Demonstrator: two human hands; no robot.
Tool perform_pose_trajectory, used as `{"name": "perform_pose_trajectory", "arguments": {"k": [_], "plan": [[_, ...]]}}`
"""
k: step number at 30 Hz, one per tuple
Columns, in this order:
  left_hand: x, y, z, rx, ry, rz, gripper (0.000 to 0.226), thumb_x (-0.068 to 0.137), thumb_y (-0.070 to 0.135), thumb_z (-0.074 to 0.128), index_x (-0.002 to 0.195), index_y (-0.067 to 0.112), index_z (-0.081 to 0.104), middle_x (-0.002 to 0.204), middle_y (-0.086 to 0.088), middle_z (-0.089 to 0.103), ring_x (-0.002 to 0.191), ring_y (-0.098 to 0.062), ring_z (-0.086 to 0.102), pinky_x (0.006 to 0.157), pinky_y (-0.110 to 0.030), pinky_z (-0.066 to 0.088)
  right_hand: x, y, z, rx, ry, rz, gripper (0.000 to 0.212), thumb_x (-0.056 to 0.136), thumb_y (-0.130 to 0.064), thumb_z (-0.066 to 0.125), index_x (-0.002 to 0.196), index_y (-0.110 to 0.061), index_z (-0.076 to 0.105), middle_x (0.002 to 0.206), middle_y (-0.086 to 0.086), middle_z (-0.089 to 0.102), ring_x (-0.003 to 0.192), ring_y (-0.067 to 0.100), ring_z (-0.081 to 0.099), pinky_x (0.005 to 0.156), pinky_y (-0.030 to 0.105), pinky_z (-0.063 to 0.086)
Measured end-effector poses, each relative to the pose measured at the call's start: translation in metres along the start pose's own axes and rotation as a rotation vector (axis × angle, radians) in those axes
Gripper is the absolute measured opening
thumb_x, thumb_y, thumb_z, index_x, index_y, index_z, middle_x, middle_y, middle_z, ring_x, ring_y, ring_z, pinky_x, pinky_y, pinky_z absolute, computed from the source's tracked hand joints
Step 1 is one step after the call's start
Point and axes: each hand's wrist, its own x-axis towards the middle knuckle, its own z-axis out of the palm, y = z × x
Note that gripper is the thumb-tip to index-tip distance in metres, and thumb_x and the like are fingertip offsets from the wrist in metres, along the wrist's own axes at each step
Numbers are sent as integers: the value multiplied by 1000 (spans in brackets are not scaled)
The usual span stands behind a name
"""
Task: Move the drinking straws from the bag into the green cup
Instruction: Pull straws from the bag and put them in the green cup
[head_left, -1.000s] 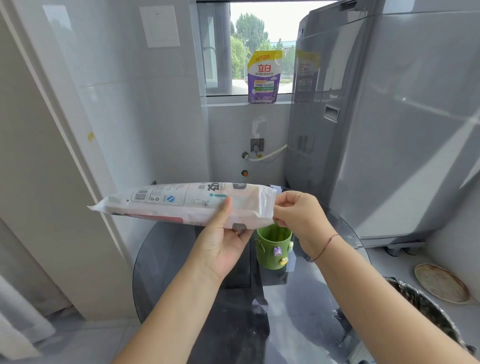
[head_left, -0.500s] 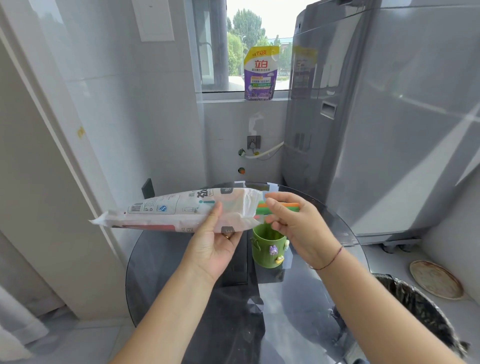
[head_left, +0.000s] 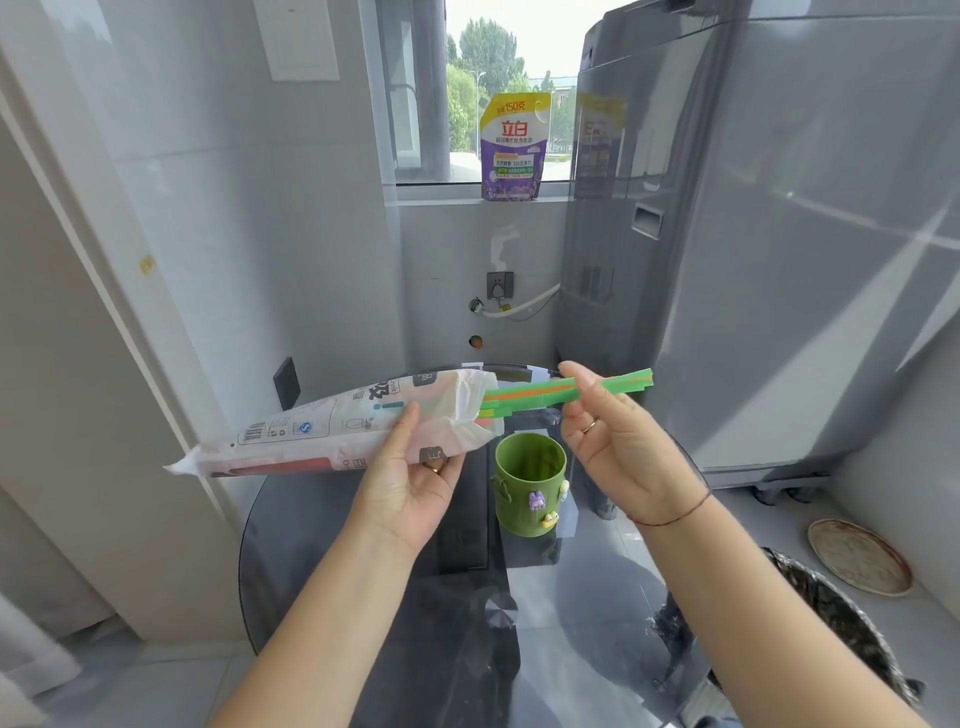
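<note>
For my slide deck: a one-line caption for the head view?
Right hand draws straws from bag held by left hand, above green cup.

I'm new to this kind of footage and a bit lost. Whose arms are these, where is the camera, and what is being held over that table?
There is no machine here: the arms belong to a person wearing a wide-angle camera on the head, looking forward and down, so you see the scene as they do. The left hand holds a white plastic bag lying roughly level, its open end pointing right. The right hand pinches a bunch of green and orange drinking straws, partly drawn out of that opening. Below them, a green cup with small figures on its side stands upright on a round dark glass table; no straws show in it. Behind stand a grey washing machine and a detergent pouch on the window sill.
</note>
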Motion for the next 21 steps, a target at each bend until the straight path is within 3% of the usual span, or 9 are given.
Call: {"name": "perform_pose_trajectory", "arguments": {"k": [3,7,12,16,21], "plan": [[-2,-9,3,12,-9,-15,25,87,12,65,111,13,61,103,-10,72,103,-24,66,83,-47,55,-2,17,8,-37,-20,12,28,81,-21,63,100,-1,66,96,12,57,54,5,56,57,11,51],[-4,-14,7,23,-14,-11,25,88,11,64,113,12,61,111,-12,69,108,-26,64,94,-46,51,-2,30,17,-100,-48,-8,21,96,-10,48,106,1,63,88,12,57,53,5,55,57,11,50],[-5,-9,9,30,-3,1,29,87,11,64,116,13,60,106,-11,71,102,-25,67,79,-47,56,2,28,18,-251,37,-129,18,90,-12,59,101,1,65,85,13,55,58,7,45,58,14,44],[0,5,5,-24,18,33,43,86,13,66,128,13,55,116,-12,69,103,-24,67,76,-42,59,8,2,2,-146,126,-167,16,90,-13,61,100,-1,61,77,4,49,53,5,45,53,10,45],[2,-3,5,-2,25,7,40,87,13,65,126,12,57,115,-11,69,108,-24,65,80,-44,56,12,9,2,-28,62,-71,30,90,-15,61,114,1,56,91,11,47,53,5,46,50,10,45]]}}
